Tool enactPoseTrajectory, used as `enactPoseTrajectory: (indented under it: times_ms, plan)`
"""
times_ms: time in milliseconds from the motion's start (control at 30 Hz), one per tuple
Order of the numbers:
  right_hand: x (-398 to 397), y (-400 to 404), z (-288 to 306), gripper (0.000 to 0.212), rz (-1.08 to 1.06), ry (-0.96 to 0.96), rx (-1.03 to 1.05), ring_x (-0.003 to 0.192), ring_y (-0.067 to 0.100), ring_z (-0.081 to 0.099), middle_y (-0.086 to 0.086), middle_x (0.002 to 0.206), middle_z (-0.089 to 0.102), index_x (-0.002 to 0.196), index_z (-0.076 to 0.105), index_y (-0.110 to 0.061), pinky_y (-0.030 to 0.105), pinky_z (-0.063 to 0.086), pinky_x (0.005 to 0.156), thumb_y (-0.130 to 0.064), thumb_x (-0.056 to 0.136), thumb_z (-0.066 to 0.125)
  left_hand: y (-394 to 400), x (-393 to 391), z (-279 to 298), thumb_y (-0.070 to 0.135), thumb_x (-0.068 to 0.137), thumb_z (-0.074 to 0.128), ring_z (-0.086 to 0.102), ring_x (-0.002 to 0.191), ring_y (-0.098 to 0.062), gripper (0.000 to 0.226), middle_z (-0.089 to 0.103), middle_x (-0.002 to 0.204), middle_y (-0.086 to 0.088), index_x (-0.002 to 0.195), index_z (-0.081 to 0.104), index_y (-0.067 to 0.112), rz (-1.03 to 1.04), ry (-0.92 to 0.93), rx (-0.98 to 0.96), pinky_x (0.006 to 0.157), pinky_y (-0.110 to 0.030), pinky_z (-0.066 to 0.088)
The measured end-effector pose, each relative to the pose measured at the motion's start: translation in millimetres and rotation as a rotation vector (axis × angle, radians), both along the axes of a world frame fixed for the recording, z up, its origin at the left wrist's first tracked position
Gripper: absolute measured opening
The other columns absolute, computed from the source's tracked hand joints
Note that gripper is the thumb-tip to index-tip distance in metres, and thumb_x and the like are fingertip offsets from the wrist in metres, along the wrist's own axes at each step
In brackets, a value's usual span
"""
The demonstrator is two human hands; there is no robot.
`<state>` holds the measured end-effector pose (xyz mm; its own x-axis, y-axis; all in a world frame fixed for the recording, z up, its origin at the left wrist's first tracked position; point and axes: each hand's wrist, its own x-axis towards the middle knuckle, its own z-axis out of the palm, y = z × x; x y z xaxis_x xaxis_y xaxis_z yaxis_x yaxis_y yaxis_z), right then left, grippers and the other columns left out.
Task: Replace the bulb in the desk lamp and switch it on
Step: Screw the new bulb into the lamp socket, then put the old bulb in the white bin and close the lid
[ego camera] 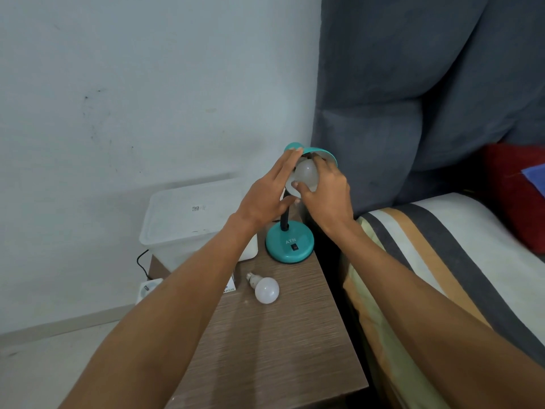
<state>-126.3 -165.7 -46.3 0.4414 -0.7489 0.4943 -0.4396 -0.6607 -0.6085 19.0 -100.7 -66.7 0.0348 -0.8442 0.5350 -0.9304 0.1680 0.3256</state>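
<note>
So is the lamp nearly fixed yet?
About halfway, it seems. One bulb already lies loose on the table, probably the old one. Right now the right hand has its grip on another bulb at the teal shade, while the left hand steadies the shade. Whether it is screwed tight can't be seen. The switch on the lamp base is untouched and the bulb looks unlit.
</note>
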Motion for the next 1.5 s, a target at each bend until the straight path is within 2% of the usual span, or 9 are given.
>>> enactPoseTrajectory:
  times_ms: [133, 300, 500, 600, 833, 1100, 1300, 1400, 1500]
  plan:
    - [3, 0, -4, 0.062, 0.012, 0.047, -0.023, 0.115, 0.032, 0.06, 0.012, 0.135, 0.056, 0.141, 0.047, -0.016, 0.042, 0.052, 0.096, -0.019, 0.086, 0.075, 0, -1, -2, 0.014, 0.088, 0.078, 0.062, 0.118, -0.042, 0.096, 0.025, 0.168, -0.007, 0.161, 0.018, 0.018, 0.004, -0.011, -0.001, 0.096, -0.045, 0.058]
    - [9, 1, 0, 0.056, -0.024, -0.085, 0.163, 0.113, 0.027, 0.063, 0.008, 0.128, 0.063, 0.138, 0.05, -0.017, 0.038, 0.051, 0.097, -0.022, 0.088, 0.075, 0, -3, 1, 0.009, 0.085, 0.079, 0.056, 0.13, -0.036, 0.098, 0.025, 0.168, -0.005, 0.161, 0.017, 0.022, 0.02, -0.003, 0.0, 0.093, -0.048, 0.059]
    - [5, 2, 6, 0.055, -0.04, -0.07, 0.142, 0.111, 0.026, 0.062, 0.008, 0.126, 0.063, 0.135, 0.054, -0.019, 0.036, 0.051, 0.094, -0.027, 0.084, 0.076, 5, -6, 5, 0.009, 0.083, 0.079, 0.048, 0.14, -0.028, 0.102, 0.023, 0.169, -0.002, 0.16, 0.014, 0.024, 0.033, 0.014, 0.012, 0.093, -0.047, 0.058]
    - [-4, 10, 11, 0.047, -0.107, -0.1, 0.048, 0.112, 0.024, 0.06, 0.008, 0.125, 0.063, 0.131, 0.058, -0.016, 0.029, 0.046, 0.091, -0.029, 0.087, 0.068, 8, -7, 10, 0.019, 0.085, 0.08, 0.049, 0.139, -0.029, 0.1, 0.021, 0.169, -0.003, 0.162, 0.015, 0.021, 0.032, -0.016, 0.033, 0.092, -0.048, 0.058]
    - [-8, 32, 40, 0.037, -0.05, -0.154, -0.1, 0.105, 0.02, 0.058, 0.004, 0.116, 0.067, 0.123, 0.065, -0.012, 0.023, 0.042, 0.087, -0.019, 0.087, 0.064, 43, -13, 20, 0.053, 0.092, 0.066, 0.008, 0.159, -0.016, 0.098, 0.008, 0.172, 0.001, 0.164, 0.009, 0.017, 0.166, 0.051, 0.046, 0.11, -0.03, 0.038]
    - [53, 78, 31, 0.045, 0.201, -0.089, -0.01, 0.117, 0.018, 0.059, 0.004, 0.133, 0.061, 0.135, 0.057, -0.015, 0.041, 0.053, 0.097, -0.024, 0.092, 0.058, 129, 45, 1, 0.064, 0.09, 0.062, 0.01, 0.158, -0.018, 0.093, 0.026, 0.168, -0.006, 0.159, 0.03, 0.01, 0.522, 0.244, 0.056, 0.125, -0.041, 0.023]
    - [88, 83, -17, 0.063, 0.222, 0.135, 0.216, 0.142, 0.024, 0.037, 0.01, 0.153, 0.042, 0.149, 0.039, -0.009, 0.033, 0.027, 0.115, -0.034, 0.095, 0.059, 192, 108, -23, 0.069, 0.087, 0.063, 0.009, 0.158, -0.023, 0.102, 0.023, 0.169, -0.008, 0.16, 0.025, 0.009, 0.74, 0.398, 0.161, 0.125, -0.039, 0.016]
    - [104, 73, -40, 0.076, 0.213, 0.241, 0.322, 0.149, 0.025, 0.024, 0.012, 0.161, 0.027, 0.155, 0.027, -0.01, 0.036, 0.02, 0.119, -0.044, 0.095, 0.059, 204, 126, -32, 0.065, 0.084, 0.069, 0.027, 0.151, -0.023, 0.1, 0.032, 0.163, -0.008, 0.158, 0.027, 0.012, 0.755, 0.534, 0.173, 0.122, -0.039, 0.026]
    - [115, 67, -54, 0.084, 0.227, 0.289, 0.402, 0.15, 0.026, 0.019, 0.012, 0.164, 0.018, 0.157, 0.02, -0.01, 0.037, 0.018, 0.119, -0.05, 0.094, 0.059, 204, 133, -36, 0.055, 0.082, 0.078, 0.042, 0.126, -0.012, 0.084, 0.049, 0.138, 0.004, 0.149, 0.04, 0.02, 0.677, 0.605, 0.144, 0.109, -0.036, 0.038]
